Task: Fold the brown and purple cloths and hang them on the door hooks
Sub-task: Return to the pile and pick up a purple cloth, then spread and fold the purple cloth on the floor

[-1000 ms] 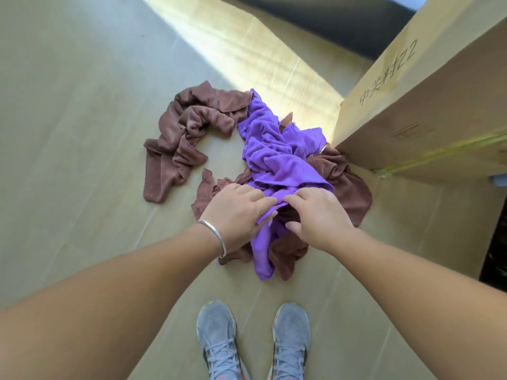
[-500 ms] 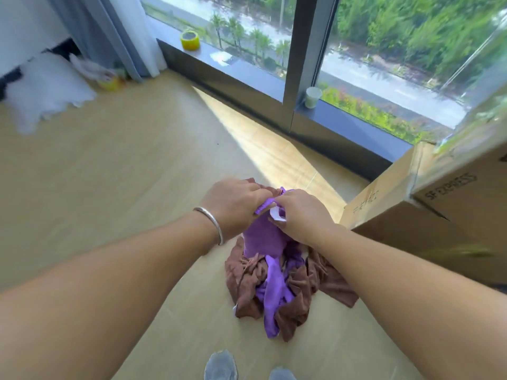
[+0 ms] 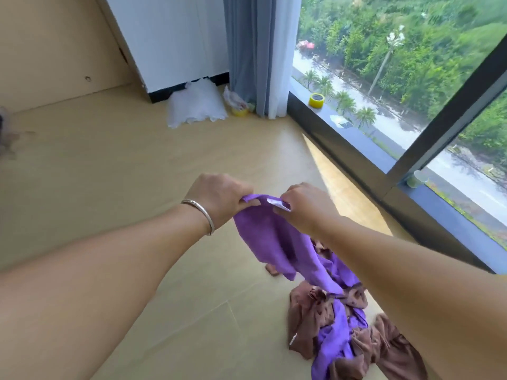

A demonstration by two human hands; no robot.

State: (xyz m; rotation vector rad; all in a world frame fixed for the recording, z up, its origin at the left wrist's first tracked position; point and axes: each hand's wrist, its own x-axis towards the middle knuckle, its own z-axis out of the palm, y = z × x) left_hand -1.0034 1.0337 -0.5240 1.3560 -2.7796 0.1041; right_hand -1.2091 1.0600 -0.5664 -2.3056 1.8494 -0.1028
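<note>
Lifting away from the floor [image 3: 192, 311], the purple cloth [image 3: 274, 242] now hangs from both hands, where a second ago it lay tangled in the pile. The left hand [image 3: 219, 198] and the right hand [image 3: 304, 207] each pinch its top edge, close together, beside a white tag [image 3: 278, 204]. Its tail still trails into the brown cloths [image 3: 315, 319] near right. Separating looks underway; folding has not begun. Far off stand a curtain [image 3: 255, 50] and window [image 3: 411, 78]; no door hooks show.
</note>
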